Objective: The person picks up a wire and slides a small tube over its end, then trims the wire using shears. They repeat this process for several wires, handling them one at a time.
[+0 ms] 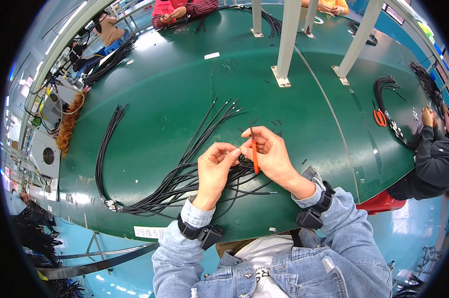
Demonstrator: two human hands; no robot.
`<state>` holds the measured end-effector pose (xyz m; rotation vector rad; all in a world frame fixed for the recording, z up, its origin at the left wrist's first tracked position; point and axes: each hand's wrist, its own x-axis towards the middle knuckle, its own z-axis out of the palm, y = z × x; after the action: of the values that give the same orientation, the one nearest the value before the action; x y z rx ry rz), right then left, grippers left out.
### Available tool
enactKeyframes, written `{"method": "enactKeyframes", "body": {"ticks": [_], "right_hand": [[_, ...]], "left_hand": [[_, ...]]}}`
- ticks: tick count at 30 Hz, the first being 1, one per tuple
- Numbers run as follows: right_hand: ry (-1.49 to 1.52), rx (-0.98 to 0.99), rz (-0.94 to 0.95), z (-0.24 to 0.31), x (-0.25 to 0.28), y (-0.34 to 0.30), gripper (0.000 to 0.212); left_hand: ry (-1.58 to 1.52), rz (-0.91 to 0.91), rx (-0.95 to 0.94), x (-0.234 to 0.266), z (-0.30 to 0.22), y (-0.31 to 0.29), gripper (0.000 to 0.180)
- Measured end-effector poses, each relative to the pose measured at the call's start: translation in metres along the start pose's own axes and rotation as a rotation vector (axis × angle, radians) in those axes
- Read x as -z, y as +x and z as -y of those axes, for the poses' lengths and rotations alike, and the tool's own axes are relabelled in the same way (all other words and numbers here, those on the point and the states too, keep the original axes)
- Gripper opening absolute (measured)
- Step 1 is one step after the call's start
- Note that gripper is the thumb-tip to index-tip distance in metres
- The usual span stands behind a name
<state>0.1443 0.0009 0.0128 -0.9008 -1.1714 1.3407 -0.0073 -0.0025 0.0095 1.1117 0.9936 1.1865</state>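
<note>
In the head view, at the centre of the frame, your left hand (215, 168) pinches the end of one thin black wire (238, 153) between thumb and fingertips. Your right hand (270, 155) is closed round a small orange-handled cutter (254, 151), its dark tip pointing up just beside that wire end. Keep the pinch close to the tip so the limp wire cannot wander, and bring the blades square across it; judging by the short black offcuts (276, 121) above your hands, only a little comes off each end. The wire bundle (185, 174) fans out from lower left towards upper centre: slim, glossy, flexible strands gathered at a connector (110, 204). They lie on a smooth green table (175, 84) with a slight sheen.
</note>
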Motion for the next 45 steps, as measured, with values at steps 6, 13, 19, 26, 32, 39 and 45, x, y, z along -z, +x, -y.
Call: {"method": "enactKeyframes", "body": {"ticks": [6, 13, 19, 26, 32, 39, 45], "right_hand": [[-0.001, -0.011, -0.02, 0.002, 0.0, -0.001, 0.029], [0.024, -0.049, -0.032, 0.001, 0.001, -0.001, 0.032], [-0.016, -0.028, -0.041, 0.002, -0.003, -0.003, 0.031], [-0.05, -0.021, -0.064, 0.001, -0.005, -0.003, 0.031], [-0.061, -0.023, -0.069, 0.0, -0.006, -0.004, 0.031], [-0.031, -0.034, -0.092, -0.002, -0.001, -0.001, 0.031], [0.037, -0.068, -0.082, -0.002, 0.0, 0.001, 0.035]], "left_hand": [[0.144, -0.037, -0.041, -0.002, -0.001, -0.004, 0.01], [0.103, -0.067, -0.112, -0.008, -0.003, -0.004, 0.01], [0.359, -0.111, -0.291, -0.008, -0.001, -0.007, 0.009], [0.543, -0.165, -0.445, -0.011, -0.003, -0.009, 0.008], [0.54, -0.171, -0.413, -0.011, -0.002, -0.009, 0.006], [0.269, -0.168, -0.225, 0.0, 0.004, -0.003, 0.006], [0.11, -0.137, -0.102, 0.001, 0.002, 0.0, 0.009]]}}
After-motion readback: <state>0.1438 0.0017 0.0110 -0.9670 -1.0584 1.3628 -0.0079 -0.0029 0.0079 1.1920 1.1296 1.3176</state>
